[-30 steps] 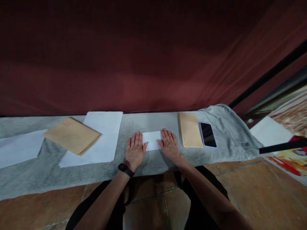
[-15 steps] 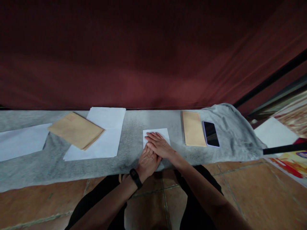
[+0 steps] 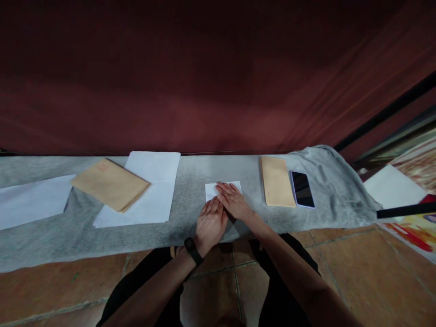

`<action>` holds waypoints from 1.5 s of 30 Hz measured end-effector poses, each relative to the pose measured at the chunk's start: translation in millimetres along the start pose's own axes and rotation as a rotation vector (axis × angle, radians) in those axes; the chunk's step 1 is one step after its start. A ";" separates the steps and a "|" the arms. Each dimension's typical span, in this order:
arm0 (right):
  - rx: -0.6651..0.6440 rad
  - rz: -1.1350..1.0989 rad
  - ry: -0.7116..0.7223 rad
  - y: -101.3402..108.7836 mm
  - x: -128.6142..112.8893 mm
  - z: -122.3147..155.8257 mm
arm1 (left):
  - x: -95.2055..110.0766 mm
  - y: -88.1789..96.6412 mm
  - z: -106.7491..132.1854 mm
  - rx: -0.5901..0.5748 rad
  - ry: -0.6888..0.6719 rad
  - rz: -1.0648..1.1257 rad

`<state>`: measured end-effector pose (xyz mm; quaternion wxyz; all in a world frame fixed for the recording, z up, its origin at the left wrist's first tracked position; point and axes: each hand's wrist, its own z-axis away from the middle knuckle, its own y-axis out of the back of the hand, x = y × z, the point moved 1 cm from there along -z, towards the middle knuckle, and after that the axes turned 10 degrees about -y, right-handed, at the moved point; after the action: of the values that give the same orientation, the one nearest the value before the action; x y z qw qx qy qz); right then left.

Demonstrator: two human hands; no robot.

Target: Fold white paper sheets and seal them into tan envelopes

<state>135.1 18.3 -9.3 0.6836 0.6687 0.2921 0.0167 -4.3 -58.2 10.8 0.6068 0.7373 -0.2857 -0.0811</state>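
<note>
A folded white sheet of paper (image 3: pixel 211 190) lies on the grey cloth in front of me, its near part covered by both hands. My left hand (image 3: pixel 211 221), with a black band on its wrist, lies flat over the paper's near left edge, fingers stretched out. Flat on the paper's right half is my right hand (image 3: pixel 234 200), its fingers extended toward the far left. The two hands meet at the fingertips of the left one. Neither grips anything.
To the left, brown envelopes (image 3: pixel 111 184) rest on white sheets (image 3: pixel 156 200), with more white paper (image 3: pixel 34 200) farther left. On the right are another stack of brown envelopes (image 3: pixel 278 181) and a phone (image 3: pixel 303 189). A dark red curtain (image 3: pixel 204 91) hangs behind the cloth-covered surface (image 3: pixel 190 181).
My right hand has slid slightly right across the paper, off the left hand's fingers. My left hand has shifted a little toward me. The view has moved slightly.
</note>
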 end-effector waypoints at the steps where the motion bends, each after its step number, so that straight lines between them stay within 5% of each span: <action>1: 0.006 0.011 -0.006 1.5 2.7 2.7 | -3.4 -0.9 -3.6 0.005 0.036 -0.014; 10: 0.067 0.089 -0.121 3.3 3.3 14.2 | -22.7 -21.5 -33.4 -0.051 0.121 -0.038; 22: 0.149 0.082 -0.248 -0.5 8.0 19.2 | -18.1 -32.4 -55.5 0.001 0.159 -0.031; 45: 0.222 0.141 -0.350 1.8 27.7 36.1 | -50.1 -19.7 -27.1 0.003 0.249 -0.138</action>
<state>173.9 -2.7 -20.4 0.6434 0.7511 0.1215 -0.0841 -26.5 -7.1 -12.3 0.6294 0.7604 -0.1572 -0.0300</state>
